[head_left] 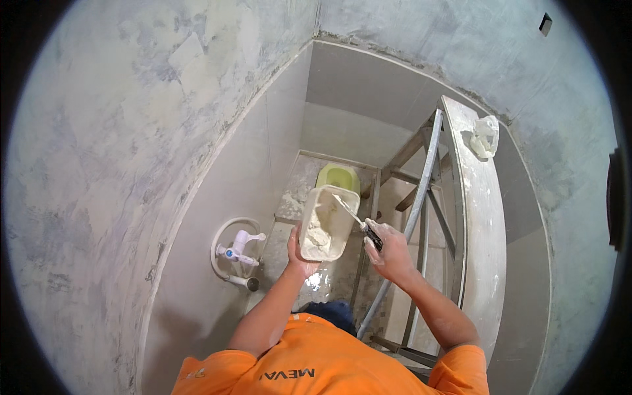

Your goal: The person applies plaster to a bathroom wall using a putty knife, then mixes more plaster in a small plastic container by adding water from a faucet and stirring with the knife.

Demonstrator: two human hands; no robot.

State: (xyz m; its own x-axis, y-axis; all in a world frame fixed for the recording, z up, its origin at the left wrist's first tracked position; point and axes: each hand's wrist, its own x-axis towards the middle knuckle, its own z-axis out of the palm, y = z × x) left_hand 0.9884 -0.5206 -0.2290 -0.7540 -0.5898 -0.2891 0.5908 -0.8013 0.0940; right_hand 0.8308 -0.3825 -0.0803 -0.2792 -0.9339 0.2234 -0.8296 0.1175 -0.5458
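Note:
A whitish rectangular plastic tub [341, 232] is held up in front of me, gripped along its left and lower side by my left hand [299, 255]. Pale putty [318, 237] lies in a lump against the tub's left inner wall, with thin smears elsewhere inside. My right hand [393, 254], dusted with white, is closed around the dark handle of a putty knife [351, 211]. The knife's coated blade reaches over the tub's right rim, its tip near the far end. Whether the tip touches the tub, I cannot tell.
A plank [484, 217] on a metal stand [421, 191] runs along my right, bearing a crumpled plastic bag [485, 137]. A white tap [240, 249] with a hose juts from the left wall. Beyond the tub, a green squat toilet [338, 175] shows. Patchy skim-coated walls [118, 171] surround me.

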